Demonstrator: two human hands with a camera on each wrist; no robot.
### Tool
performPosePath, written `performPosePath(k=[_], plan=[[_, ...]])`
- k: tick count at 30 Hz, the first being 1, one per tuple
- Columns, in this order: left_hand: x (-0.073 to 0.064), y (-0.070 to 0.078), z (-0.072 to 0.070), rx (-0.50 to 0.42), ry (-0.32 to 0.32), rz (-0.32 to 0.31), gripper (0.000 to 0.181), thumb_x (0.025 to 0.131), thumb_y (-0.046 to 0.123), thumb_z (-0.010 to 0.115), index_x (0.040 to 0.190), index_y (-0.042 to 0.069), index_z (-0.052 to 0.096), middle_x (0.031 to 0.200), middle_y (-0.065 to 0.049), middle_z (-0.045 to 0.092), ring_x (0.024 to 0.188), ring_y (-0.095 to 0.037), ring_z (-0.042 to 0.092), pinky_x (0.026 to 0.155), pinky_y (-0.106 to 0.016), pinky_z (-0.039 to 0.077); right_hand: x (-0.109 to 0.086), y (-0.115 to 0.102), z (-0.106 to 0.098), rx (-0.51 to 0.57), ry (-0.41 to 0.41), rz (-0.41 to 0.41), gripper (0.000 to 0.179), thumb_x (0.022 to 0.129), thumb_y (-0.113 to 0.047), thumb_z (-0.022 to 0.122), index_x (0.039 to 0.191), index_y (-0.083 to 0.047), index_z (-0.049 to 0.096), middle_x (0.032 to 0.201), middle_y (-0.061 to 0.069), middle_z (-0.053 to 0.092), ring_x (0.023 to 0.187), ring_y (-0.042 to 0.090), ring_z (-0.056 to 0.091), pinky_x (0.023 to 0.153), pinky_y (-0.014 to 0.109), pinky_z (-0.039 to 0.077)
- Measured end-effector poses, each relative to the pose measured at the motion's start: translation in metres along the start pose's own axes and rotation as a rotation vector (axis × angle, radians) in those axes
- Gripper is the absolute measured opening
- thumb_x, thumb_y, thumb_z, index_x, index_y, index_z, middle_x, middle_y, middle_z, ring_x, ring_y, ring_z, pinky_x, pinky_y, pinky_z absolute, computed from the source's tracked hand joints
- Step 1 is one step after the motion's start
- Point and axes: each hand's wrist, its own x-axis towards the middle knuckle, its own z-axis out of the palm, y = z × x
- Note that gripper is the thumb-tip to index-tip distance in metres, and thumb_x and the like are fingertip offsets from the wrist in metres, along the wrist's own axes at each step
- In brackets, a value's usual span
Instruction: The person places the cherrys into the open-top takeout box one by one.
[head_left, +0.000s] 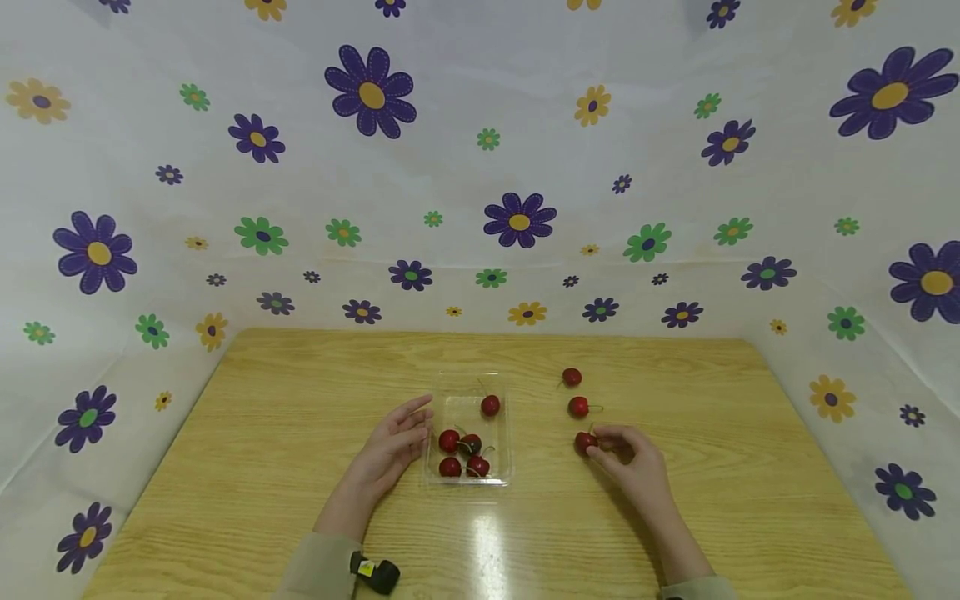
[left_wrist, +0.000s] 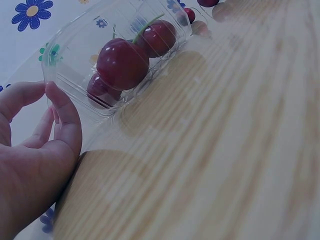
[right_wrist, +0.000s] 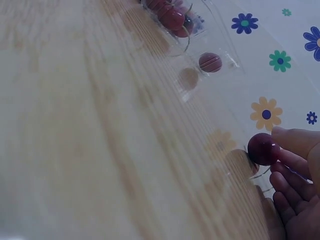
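A clear plastic box stands on the table, with several dark red cherries inside, some with green stems. My left hand is at the box's left side, fingers loosely bent, its fingertips right at the rim in the left wrist view. To the right of the box, my right hand pinches a cherry between thumb and index finger, low over the table. Just beyond it lie two more loose cherries, a nearer one with its stem pointing right and a farther one.
The wooden table has a glossy surface. A white cloth printed with flowers hangs behind it and along both sides. A black strap with a small device sits on the left sleeve.
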Motion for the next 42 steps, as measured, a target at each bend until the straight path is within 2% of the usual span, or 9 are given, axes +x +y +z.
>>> performPosePath(k=[7, 20, 31, 36, 42], plan=[[0.0009, -0.0009, -0.0009, -0.001, -0.006, 0.003, 0.061, 0.106, -0.005, 0.052, 0.163, 0.000, 0.032, 0.124, 0.006, 0.057, 0.104, -0.005, 0.060, 0.087, -0.018, 0.053, 0.0003, -0.0011, 0.0007, -0.038, -0.018, 0.018, 0.033, 0.087, -0.010, 0.088, 0.117, -0.002, 0.076, 0.119, 0.015, 0.076, 0.096, 0.001, 0.065, 0.090, 0.011, 0.048], [0.0008, -0.0016, -0.0010, -0.006, -0.007, 0.010, 0.059, 0.106, -0.006, 0.051, 0.162, 0.000, 0.033, 0.123, 0.006, 0.057, 0.104, -0.004, 0.060, 0.086, -0.018, 0.053, 0.0008, -0.0024, 0.0019, -0.098, -0.040, 0.051, 0.039, 0.087, -0.014, 0.089, 0.121, -0.004, 0.075, 0.120, 0.012, 0.075, 0.100, 0.010, 0.065, 0.094, 0.019, 0.049], [-0.0001, -0.0019, -0.0014, -0.012, -0.011, 0.006, 0.058, 0.106, -0.006, 0.051, 0.162, 0.002, 0.036, 0.124, 0.005, 0.057, 0.105, -0.005, 0.060, 0.087, -0.018, 0.054, 0.0011, 0.0016, 0.0028, -0.111, -0.026, 0.026, 0.033, 0.088, -0.010, 0.088, 0.119, -0.005, 0.077, 0.116, 0.011, 0.077, 0.096, 0.010, 0.066, 0.094, 0.021, 0.050], [0.0003, -0.0021, -0.0017, -0.009, -0.016, 0.008, 0.059, 0.106, -0.006, 0.051, 0.162, 0.002, 0.035, 0.124, 0.006, 0.057, 0.104, -0.005, 0.060, 0.087, -0.018, 0.053, 0.0010, 0.0007, 0.0021, -0.124, -0.026, 0.049, 0.033, 0.089, -0.012, 0.087, 0.120, -0.006, 0.077, 0.114, 0.010, 0.078, 0.097, 0.013, 0.069, 0.095, 0.023, 0.050], [0.0005, -0.0016, -0.0016, -0.007, -0.009, 0.005, 0.060, 0.106, -0.006, 0.051, 0.163, 0.001, 0.033, 0.123, 0.007, 0.057, 0.105, -0.004, 0.060, 0.087, -0.018, 0.053, 0.0025, -0.0021, 0.0014, -0.114, -0.025, 0.063, 0.033, 0.090, -0.012, 0.087, 0.120, -0.006, 0.077, 0.113, 0.010, 0.079, 0.094, 0.010, 0.069, 0.092, 0.019, 0.051]])
